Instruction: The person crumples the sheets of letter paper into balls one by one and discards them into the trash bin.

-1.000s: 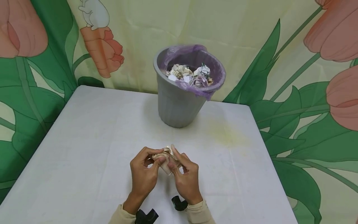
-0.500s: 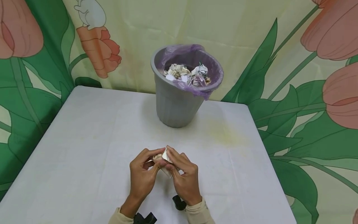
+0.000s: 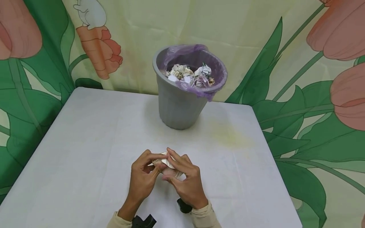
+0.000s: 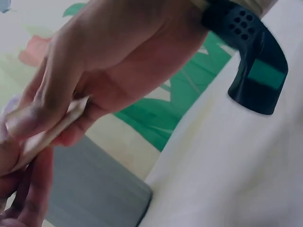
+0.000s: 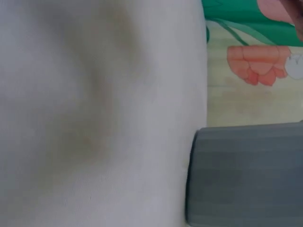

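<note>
Above the near part of the table, both hands hold a small piece of pale paper (image 3: 168, 163), folded and creased. My left hand (image 3: 144, 182) pinches its left side between thumb and fingers. On the other side my right hand (image 3: 188, 179) grips it, thumb below and fingers over the top edge. In the left wrist view the paper (image 4: 54, 132) shows as a thin, flat cream strip under the left thumb. Most of the paper is hidden by the fingers. Only a bit of a hand (image 5: 298, 19) enters the right wrist view.
A grey bin (image 3: 182, 107) with a purple liner (image 3: 209, 90) stands at the back of the table, holding several crumpled papers (image 3: 182, 72). White cloth covers the table (image 3: 85, 142). A curtain (image 3: 137, 38) printed with tulips hangs behind. Black wrist devices (image 3: 144, 221) sit near the sleeves.
The paper has been folded over further: its white flap now lies under the right fingers, which moved left toward the left hand. The right thumb has shifted lower and left.
</note>
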Motion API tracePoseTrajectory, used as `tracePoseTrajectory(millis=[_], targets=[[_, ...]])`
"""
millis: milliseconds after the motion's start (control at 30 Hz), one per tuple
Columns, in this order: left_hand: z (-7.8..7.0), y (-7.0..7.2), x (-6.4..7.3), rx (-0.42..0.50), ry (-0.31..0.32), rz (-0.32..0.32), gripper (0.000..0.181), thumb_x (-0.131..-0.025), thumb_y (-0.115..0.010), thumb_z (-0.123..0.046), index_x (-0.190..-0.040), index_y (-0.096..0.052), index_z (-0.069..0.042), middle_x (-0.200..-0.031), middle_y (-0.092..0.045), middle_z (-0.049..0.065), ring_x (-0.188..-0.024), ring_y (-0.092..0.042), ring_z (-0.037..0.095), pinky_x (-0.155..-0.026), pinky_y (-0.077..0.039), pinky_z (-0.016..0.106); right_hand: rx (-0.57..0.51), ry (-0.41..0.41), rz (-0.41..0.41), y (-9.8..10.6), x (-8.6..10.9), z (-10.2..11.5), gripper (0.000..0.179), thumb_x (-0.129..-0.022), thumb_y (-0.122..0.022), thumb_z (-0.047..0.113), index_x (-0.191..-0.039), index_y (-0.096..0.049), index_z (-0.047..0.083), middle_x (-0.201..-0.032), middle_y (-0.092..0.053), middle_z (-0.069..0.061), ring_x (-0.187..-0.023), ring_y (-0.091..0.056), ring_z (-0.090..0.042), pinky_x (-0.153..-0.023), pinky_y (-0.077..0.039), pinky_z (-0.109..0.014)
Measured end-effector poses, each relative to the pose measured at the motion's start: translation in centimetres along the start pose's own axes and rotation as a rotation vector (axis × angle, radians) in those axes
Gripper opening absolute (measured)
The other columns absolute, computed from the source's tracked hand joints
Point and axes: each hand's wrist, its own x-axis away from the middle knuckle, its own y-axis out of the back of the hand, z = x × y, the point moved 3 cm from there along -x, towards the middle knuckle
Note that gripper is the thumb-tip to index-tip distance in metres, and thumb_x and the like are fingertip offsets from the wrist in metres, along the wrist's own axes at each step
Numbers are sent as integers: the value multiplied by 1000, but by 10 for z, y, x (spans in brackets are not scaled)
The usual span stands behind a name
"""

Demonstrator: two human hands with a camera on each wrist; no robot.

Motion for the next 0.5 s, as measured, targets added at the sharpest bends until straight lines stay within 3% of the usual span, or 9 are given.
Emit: tracePoseTrajectory(millis=[133,300,433,500], targets=[[0,5,-3,49,19,29,28,-89,-78,11,-114,-78,-1,-92,-58,11,-85,-65,8,-71,-63,21,-22,17,39,0,0,2,84,-67,-100,10,-143,-64,1,-156,-58,-14,-97,-60,-15,-76,-52,-22],[0,2,-4,105,92,-22,22,-87,-80,10,-106,-74,1,-97,-62,8,-95,-72,12,-77,-65,25,-156,29,41,0,5,-1,89,-71,-94,-4,-151,-54,-5,-162,-49,-23,-103,-57,-17,-90,-53,-17],[-3,-3,-2,145,125,-99,21,-85,-79,14,-103,-71,5,-102,-66,9,-99,-74,16,-78,-66,28,-334,19,-29,-3,13,-3,86,-76,-83,-21,-153,-44,-14,-163,-41,-31,-131,-59,-22,-112,-51,-24],[-4,-5,-1,162,122,-147,21,-85,-78,16,-103,-70,7,-106,-67,13,-100,-75,18,-78,-66,29,-403,7,-99,-5,17,-5,82,-80,-77,-25,-153,-41,-17,-163,-40,-34,-145,-54,-28,-117,-49,-31]])
